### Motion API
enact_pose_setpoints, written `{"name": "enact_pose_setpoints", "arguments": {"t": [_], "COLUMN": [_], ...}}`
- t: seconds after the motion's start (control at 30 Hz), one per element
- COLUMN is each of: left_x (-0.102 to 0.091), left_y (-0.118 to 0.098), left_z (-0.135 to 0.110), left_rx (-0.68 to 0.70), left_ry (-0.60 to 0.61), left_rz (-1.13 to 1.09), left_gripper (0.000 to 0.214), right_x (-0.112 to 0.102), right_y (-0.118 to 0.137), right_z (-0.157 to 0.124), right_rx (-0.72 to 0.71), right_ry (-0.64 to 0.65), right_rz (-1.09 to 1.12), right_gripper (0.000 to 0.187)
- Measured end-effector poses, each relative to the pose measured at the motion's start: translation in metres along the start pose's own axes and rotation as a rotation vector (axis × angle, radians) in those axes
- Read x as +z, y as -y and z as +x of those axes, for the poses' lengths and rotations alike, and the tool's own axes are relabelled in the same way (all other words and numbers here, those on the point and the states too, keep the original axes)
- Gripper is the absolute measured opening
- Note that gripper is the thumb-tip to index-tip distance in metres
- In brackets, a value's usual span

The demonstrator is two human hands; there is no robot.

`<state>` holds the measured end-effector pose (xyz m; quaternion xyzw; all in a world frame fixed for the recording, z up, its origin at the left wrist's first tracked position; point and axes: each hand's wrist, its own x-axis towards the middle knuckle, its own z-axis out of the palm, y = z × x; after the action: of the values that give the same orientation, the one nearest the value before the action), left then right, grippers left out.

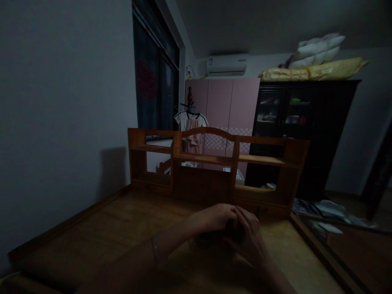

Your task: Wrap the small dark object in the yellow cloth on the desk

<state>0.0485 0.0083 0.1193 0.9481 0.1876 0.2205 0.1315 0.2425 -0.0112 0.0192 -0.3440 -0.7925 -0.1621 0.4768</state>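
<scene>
Over the middle of the wooden surface, my left hand [219, 217] reaches in with curled fingers, a bracelet [156, 247] on its wrist. My right hand [252, 234] meets it, fingers bent over from the right. Between the two hands is a small dark object [235, 231]; the dim light hides what kind it is. Both hands appear closed about it. Another dark shape [206, 239] shows beneath my left wrist, too shadowed to tell whether it is part of the same object.
A wooden shelf unit [205, 159] stands at the far edge of the wooden surface [122, 220]. To the left are a wall and a window [157, 77]. Beyond stand a pink wardrobe [220, 102] and a dark cabinet [324, 122]. Papers [330, 210] lie at the right.
</scene>
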Motion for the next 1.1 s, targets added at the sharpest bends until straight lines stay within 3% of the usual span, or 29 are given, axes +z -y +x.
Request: {"name": "enact_pose_setpoints", "arguments": {"t": [0.07, 0.17, 0.23, 0.3, 0.37, 0.43, 0.53, 0.6, 0.67, 0.73, 0.77, 0.83, 0.93, 1.1], "left_x": [0.011, 0.011, 0.007, 0.006, 0.012, 0.024, 0.045, 0.056, 0.064, 0.068, 0.069, 0.071, 0.073, 0.078], "left_y": [0.005, 0.021, 0.036, 0.054, 0.07, 0.081, 0.084, 0.082, 0.078, 0.075, 0.074, 0.071, 0.067, 0.061], "left_z": [-0.003, -0.02, -0.038, -0.059, -0.078, -0.092, -0.102, -0.104, -0.105, -0.106, -0.106, -0.106, -0.106, -0.102], "left_rx": [-0.016, -0.075, -0.174, -0.274, -0.338, -0.362, -0.372, -0.394, -0.43, -0.469, -0.484, -0.507, -0.534, -0.561], "left_ry": [-0.036, -0.126, -0.193, -0.166, -0.101, -0.063, -0.138, -0.244, -0.269, -0.28, -0.269, -0.246, -0.243, -0.323], "left_rz": [-0.033, -0.048, -0.119, -0.235, -0.317, -0.372, -0.419, -0.405, -0.367, -0.325, -0.309, -0.285, -0.274, -0.204], "left_gripper": [0.031, 0.024, 0.05, 0.086, 0.108, 0.116, 0.12, 0.116, 0.106, 0.096, 0.093, 0.09, 0.088, 0.07], "right_x": [0.008, 0.014, 0.013, 0.01, 0.007, 0.005, -0.005, -0.018, -0.033, -0.045, -0.048, -0.047, -0.025, 0.024], "right_y": [-0.001, -0.006, -0.008, -0.007, -0.008, -0.014, -0.033, -0.049, -0.06, -0.063, -0.061, -0.052, -0.029, 0.009], "right_z": [-0.004, -0.009, -0.008, -0.005, -0.001, 0.002, 0.001, 0.0, 0.0, 0.003, 0.005, 0.01, 0.014, 0.003], "right_rx": [0.089, 0.263, 0.363, 0.487, 0.644, 0.824, 1.124, 1.289, 1.333, 1.228, 1.132, 0.908, 0.578, 0.271], "right_ry": [0.091, 0.17, 0.163, 0.137, 0.11, 0.061, -0.086, -0.216, -0.432, -0.757, -0.81, -0.772, -0.425, 0.153], "right_rz": [0.073, 0.174, 0.221, 0.279, 0.353, 0.424, 0.523, 0.527, 0.403, 0.164, 0.055, -0.092, -0.051, 0.149], "right_gripper": [0.062, 0.044, 0.033, 0.029, 0.033, 0.038, 0.049, 0.055, 0.056, 0.055, 0.052, 0.047, 0.035, 0.027]}}
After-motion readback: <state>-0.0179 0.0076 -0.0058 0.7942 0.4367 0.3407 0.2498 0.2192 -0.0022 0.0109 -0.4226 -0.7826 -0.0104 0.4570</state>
